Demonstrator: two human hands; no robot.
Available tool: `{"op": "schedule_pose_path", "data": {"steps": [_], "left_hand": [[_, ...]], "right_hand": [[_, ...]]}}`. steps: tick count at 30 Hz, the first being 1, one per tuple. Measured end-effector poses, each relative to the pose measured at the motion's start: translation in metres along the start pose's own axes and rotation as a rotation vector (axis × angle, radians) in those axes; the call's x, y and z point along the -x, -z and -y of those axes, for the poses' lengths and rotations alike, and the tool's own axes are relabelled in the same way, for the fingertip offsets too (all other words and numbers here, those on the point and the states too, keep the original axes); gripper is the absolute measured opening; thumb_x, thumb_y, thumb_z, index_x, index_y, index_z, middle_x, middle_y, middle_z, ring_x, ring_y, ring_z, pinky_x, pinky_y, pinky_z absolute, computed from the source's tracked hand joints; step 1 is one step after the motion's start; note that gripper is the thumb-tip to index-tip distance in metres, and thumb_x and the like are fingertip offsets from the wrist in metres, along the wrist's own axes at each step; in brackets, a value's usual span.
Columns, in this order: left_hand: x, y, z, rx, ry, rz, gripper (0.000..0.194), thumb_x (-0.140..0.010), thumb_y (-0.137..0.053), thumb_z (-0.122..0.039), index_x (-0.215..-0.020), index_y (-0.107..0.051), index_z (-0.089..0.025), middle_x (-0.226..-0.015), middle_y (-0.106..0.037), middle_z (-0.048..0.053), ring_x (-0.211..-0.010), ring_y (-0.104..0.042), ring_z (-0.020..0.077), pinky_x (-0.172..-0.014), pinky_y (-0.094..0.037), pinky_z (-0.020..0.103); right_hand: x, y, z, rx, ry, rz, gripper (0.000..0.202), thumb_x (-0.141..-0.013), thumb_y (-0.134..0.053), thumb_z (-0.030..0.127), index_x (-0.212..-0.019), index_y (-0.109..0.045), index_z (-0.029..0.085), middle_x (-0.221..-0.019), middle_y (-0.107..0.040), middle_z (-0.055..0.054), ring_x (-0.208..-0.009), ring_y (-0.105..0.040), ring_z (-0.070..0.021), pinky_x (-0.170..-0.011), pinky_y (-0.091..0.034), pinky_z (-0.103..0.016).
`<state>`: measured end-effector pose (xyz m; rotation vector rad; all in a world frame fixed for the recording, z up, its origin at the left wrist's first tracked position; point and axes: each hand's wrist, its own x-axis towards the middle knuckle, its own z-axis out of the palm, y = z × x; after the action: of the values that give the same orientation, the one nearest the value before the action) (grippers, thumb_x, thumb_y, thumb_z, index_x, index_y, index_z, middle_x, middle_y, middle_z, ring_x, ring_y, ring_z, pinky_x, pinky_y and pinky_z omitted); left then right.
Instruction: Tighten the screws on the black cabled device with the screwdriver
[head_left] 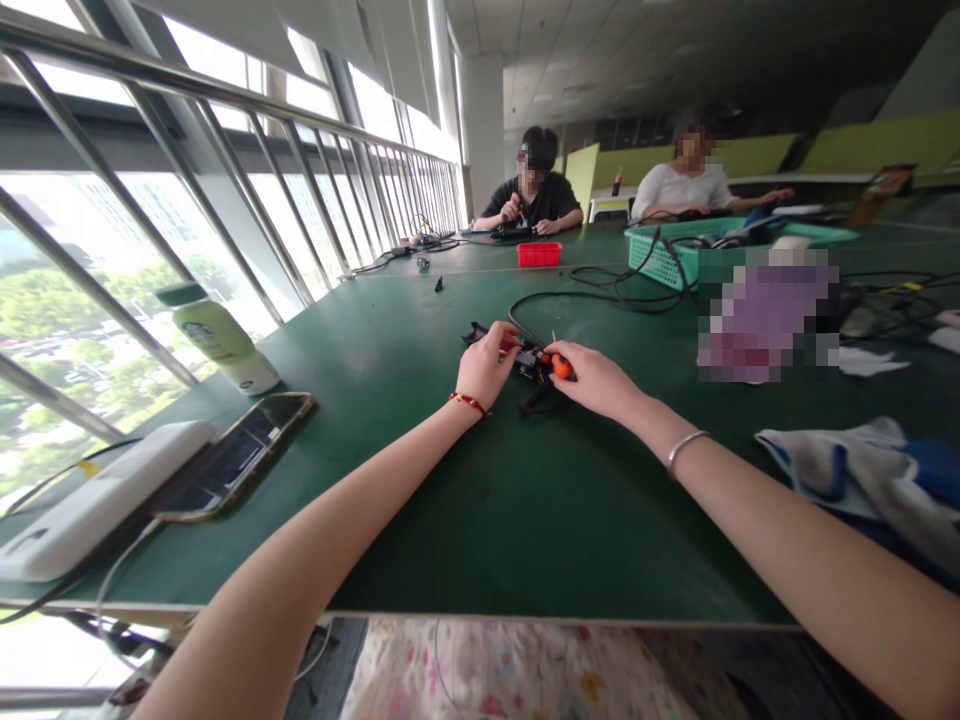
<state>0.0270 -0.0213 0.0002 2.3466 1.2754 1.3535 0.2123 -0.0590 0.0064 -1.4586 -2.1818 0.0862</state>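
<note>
A small black device (531,362) with exposed inner parts and a bright orange round part (561,367) lies between my hands, low over the table. My left hand (489,362) has its fingers closed on the device's left side, where a black piece (475,333) sticks out beyond the fingers. On the right end, my right hand (589,372) grips around the orange part. A dark curved piece (541,402) shows just below the device. Its exact kind is too small to make out, and my fingers hide some of it.
Black cables (600,296) run across the green table (480,520) behind the device. A red box (539,254) and green basket (664,258) stand farther back. Left are a bottle (217,340), phone (240,460) and power strip (105,500); right, a cloth (862,470). Two people sit opposite.
</note>
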Motion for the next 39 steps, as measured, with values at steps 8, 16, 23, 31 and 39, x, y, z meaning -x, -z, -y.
{"op": "schedule_pose_path", "data": {"steps": [8, 16, 23, 31, 39], "left_hand": [[-0.0035, -0.0012, -0.0014, -0.099, -0.047, 0.043, 0.023, -0.084, -0.053, -0.012, -0.105, -0.053, -0.02, -0.096, -0.071, 0.002, -0.086, -0.068, 0.0143, -0.079, -0.054, 0.027], [-0.0053, -0.001, -0.0021, -0.222, -0.094, 0.082, 0.017, -0.087, -0.05, -0.015, -0.103, -0.055, -0.02, -0.096, -0.07, 0.003, -0.088, -0.066, 0.0148, -0.077, -0.052, 0.026], [-0.0048, -0.0001, -0.0069, -0.375, -0.169, 0.135, 0.019, -0.091, -0.043, -0.018, -0.105, -0.056, -0.02, -0.099, -0.067, 0.004, -0.09, -0.063, 0.0149, -0.075, -0.05, 0.024], [-0.0049, 0.0003, -0.006, -0.414, -0.174, 0.15, 0.021, -0.09, -0.047, -0.018, -0.108, -0.057, -0.02, -0.096, -0.068, 0.004, -0.089, -0.062, 0.0156, -0.069, -0.048, 0.023], [-0.0084, -0.0033, 0.001, -0.115, -0.05, 0.032, 0.012, -0.078, -0.065, -0.016, -0.088, -0.064, -0.022, -0.082, -0.072, -0.001, -0.09, -0.063, 0.017, -0.082, -0.048, 0.029]], "right_hand": [[0.0003, 0.0012, 0.0013, 0.013, -0.007, 0.002, 0.036, -0.079, -0.056, 0.02, -0.115, -0.055, 0.019, -0.117, -0.063, -0.008, -0.099, -0.061, -0.0249, -0.082, -0.049, -0.035], [-0.0004, 0.0, 0.0012, 0.021, -0.01, 0.008, 0.036, -0.079, -0.055, 0.021, -0.115, -0.055, 0.019, -0.117, -0.063, -0.008, -0.1, -0.061, -0.0255, -0.081, -0.048, -0.035], [-0.0008, -0.0014, 0.0004, 0.032, -0.001, 0.001, 0.036, -0.079, -0.056, 0.021, -0.115, -0.054, 0.019, -0.116, -0.063, -0.009, -0.1, -0.061, -0.0251, -0.082, -0.049, -0.035], [-0.0002, -0.0002, 0.0007, 0.029, 0.006, -0.002, 0.035, -0.079, -0.055, 0.021, -0.114, -0.054, 0.019, -0.115, -0.064, -0.009, -0.098, -0.061, -0.0247, -0.08, -0.049, -0.035], [-0.0007, -0.0017, -0.0005, 0.028, 0.005, -0.005, 0.036, -0.079, -0.055, 0.022, -0.115, -0.054, 0.02, -0.116, -0.063, -0.009, -0.098, -0.061, -0.0245, -0.08, -0.049, -0.035]]}}
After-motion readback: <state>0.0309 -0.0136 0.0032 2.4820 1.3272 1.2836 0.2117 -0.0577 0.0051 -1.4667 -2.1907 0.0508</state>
